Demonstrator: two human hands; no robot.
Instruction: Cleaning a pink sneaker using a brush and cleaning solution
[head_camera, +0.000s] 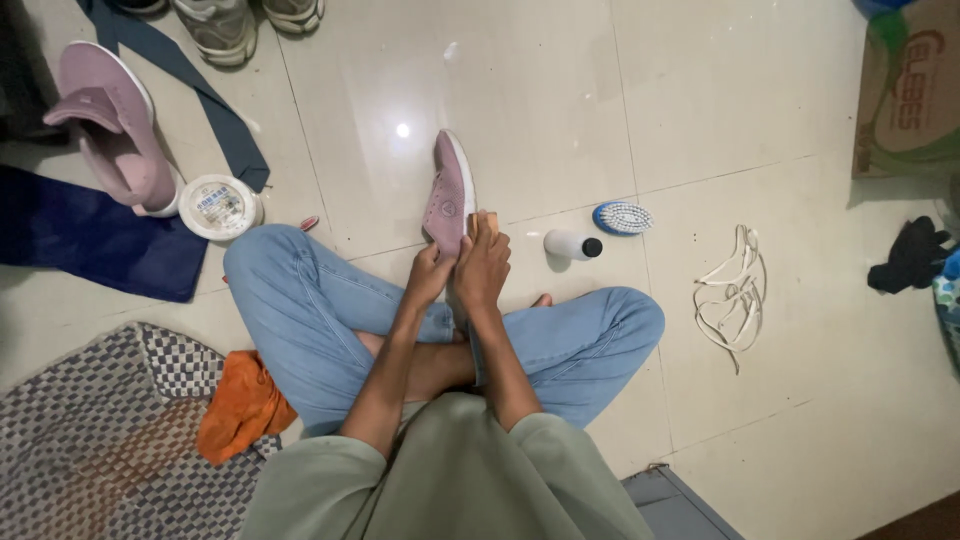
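I sit cross-legged in blue jeans on a pale tiled floor. My left hand (430, 272) grips the heel end of a mauve sneaker (449, 193), which stands on edge with its toe pointing away from me. My right hand (484, 268) presses a small tan block (487, 222), perhaps a sponge, against the sneaker's side near the sole. Both hands meet in front of my knees. The matching mauve sneaker (115, 128) lies at the far left.
A round white tub (217, 207) sits left of my knee, an orange cloth (240, 405) on a checkered mat (90, 450). A white bottle (572, 244), blue brush (622, 217) and white laces (733, 292) lie to the right. Dark blue cloth (90, 235), a cardboard box (908, 90).
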